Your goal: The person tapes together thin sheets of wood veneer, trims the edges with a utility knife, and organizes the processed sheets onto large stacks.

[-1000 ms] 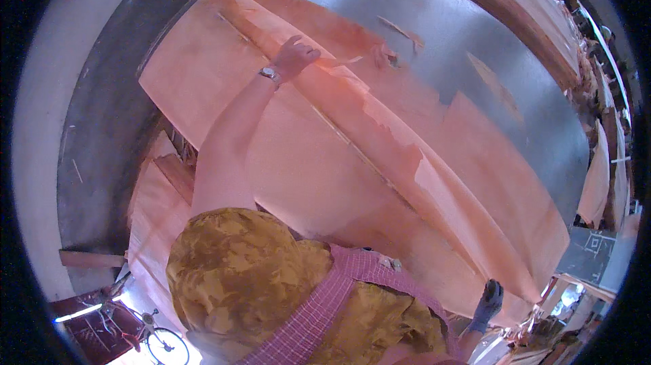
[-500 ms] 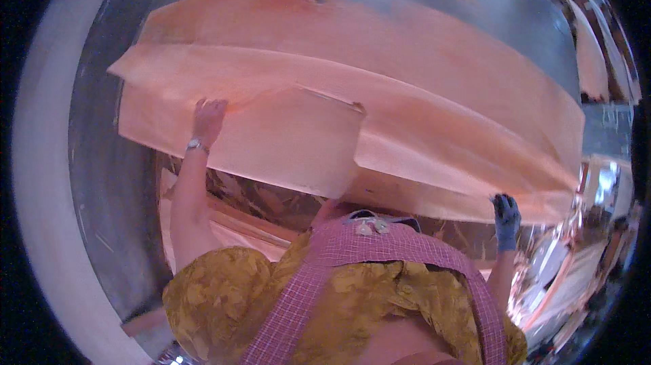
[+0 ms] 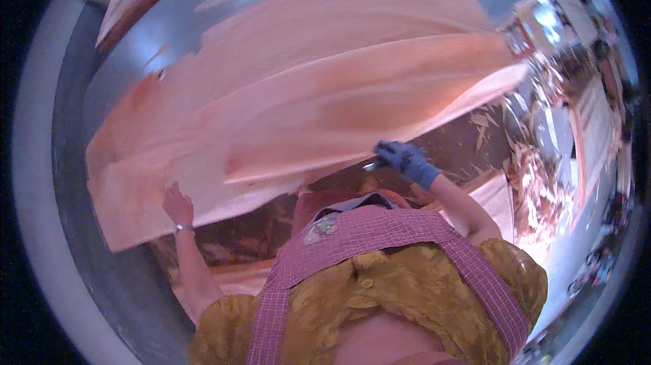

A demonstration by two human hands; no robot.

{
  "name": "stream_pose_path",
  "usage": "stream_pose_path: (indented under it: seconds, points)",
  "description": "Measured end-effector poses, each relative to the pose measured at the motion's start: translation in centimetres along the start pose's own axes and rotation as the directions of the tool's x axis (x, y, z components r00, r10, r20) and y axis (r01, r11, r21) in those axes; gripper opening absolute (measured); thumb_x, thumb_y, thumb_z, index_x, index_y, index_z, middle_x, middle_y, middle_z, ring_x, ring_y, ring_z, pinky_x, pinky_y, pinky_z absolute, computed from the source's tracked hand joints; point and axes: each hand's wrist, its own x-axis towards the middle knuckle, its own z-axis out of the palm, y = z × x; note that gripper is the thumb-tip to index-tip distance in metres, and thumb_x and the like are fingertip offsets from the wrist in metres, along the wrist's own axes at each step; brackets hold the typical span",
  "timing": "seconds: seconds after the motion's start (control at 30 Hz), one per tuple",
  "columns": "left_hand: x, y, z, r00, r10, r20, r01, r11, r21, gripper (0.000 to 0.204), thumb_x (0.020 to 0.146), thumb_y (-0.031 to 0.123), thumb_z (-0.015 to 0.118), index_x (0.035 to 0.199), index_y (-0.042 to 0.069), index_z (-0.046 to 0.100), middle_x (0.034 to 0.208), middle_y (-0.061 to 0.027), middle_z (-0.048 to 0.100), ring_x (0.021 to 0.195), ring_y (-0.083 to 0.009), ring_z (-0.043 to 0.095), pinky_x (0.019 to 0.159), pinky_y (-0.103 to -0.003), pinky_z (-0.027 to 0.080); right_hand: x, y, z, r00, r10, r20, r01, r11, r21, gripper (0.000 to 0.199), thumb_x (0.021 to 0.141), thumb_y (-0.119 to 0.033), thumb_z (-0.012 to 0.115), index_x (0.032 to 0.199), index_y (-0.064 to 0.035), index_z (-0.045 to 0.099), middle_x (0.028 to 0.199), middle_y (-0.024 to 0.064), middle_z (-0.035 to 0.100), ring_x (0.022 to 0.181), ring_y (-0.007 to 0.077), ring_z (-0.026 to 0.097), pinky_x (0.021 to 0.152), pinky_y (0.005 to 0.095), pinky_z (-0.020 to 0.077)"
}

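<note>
"What takes up most of the space?"

"The grey bench [image 3: 163, 29], then the broad, thin wooden sheet [image 3: 339, 19] lying across it, its near edge toward the person."

"Is it flat?"

"Not all of it. A rippled upper layer [image 3: 366, 87] lies over the near part; I can't tell whether that's a fold or a second piece."

"And the hands?"

"The gloved right hand [image 3: 403, 160] is curled at the near edge of the layer. I can't tell whether its grip is closed on that edge. The bare left hand [image 3: 178, 206] rests on the sheet's near left part, its grip apart, fingers spread, holding nothing."

"So which step is this?"

"I'd judge it a positioning step: the left steadies, the right minds the edge."

"What would the next move call for?"

"A light touch, I think. Stuff this thin could split along a ripple, so the left should press evenly while the right guides the edge."

"Anything smaller?"

"A shiny sliver [image 3: 369, 167] by the right fingertips, too small to identify."
</note>
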Motion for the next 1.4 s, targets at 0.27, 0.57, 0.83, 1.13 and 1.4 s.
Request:
stream_pose_path:
  seconds: [0.27, 0.57, 0.83, 1.13, 1.4]
  points:
    - [2.6, 36.9, -12.1, 0.903, 0.37, -0.217, -0.427, 0.819, -0.383, 0.043, 0.082, 0.022, 0.063, 0.123, 0.009, 0.056, 0.124, -0.0145, 0.057, 0.115, -0.0316, 0.053, 0.098, -0.046, 0.04, -11.3, 5.8, -5.4, 0.987, -0.006, -0.162, -0.022, 0.985, -0.171, 0.038, 0.086, -0.019, 0.058, 0.123, -0.0101, 0.057, 0.121, 0.0158, 0.058, 0.103, 0.033, 0.061, 0.086, 0.0434, 0.0522]
    - [4.5, 69.8, -20.8, 0.667, 0.568, -0.483, -0.744, 0.471, -0.474, 0.035, 0.083, 0.02, 0.063, 0.114, 0.004, 0.058, 0.12, -0.0129, 0.059, 0.112, -0.031, 0.054, 0.097, -0.046, 0.04, -20.1, 23.0, -16.0, 0.898, 0.327, -0.296, -0.39, 0.902, -0.187, 0.043, 0.081, -0.022, 0.066, 0.122, -0.0135, 0.057, 0.12, 0.0122, 0.058, 0.103, 0.0324, 0.06, 0.086, 0.0426, 0.0517]
    - [1.5, 94.2, -29.5, 0.447, 0.687, -0.572, -0.847, 0.119, -0.518, 0.027, 0.082, 0.02, 0.062, 0.104, 0.005, 0.064, 0.109, -0.0136, 0.063, 0.104, -0.0315, 0.058, 0.091, -0.045, 0.044, -20.7, 43.6, -28.2, 0.609, 0.602, -0.517, -0.652, 0.751, 0.106, 0.036, 0.087, -0.023, 0.065, 0.119, -0.0091, 0.058, 0.107, 0.0156, 0.062, 0.102, 0.034, 0.06, 0.085, 0.0418, 0.05]
    - [-3.2, 105.7, -30.2, 0.215, 0.836, 0.505, 0.385, 0.403, -0.83, 0.05, 0.094, 0.048, 0.055, 0.106, 0.001, 0.068, 0.102, -0.0153, 0.07, 0.095, -0.0263, 0.065, 0.087, -0.038, 0.05, -19.4, 55.5, -33.1, 0.57, 0.777, -0.267, -0.584, 0.612, 0.533, 0.035, 0.083, -0.03, 0.073, 0.101, -0.0015, 0.063, 0.093, 0.0146, 0.064, 0.088, 0.0277, 0.061, 0.078, 0.0374, 0.0483]
    - [-10.2, 115.3, -27.1, 0.406, 0.538, 0.739, 0.834, -0.549, -0.059, 0.07, 0.084, 0.061, 0.062, 0.128, 0.007, 0.054, 0.121, -0.0102, 0.06, 0.108, -0.0279, 0.059, 0.102, -0.043, 0.043, -19.6, 62.2, -35.6, 0.815, 0.564, 0.135, -0.436, 0.441, 0.785, 0.026, 0.083, -0.023, 0.075, 0.092, -0.001, 0.063, 0.081, 0.006, 0.066, 0.072, 0.0143, 0.058, 0.067, 0.0301, 0.048]
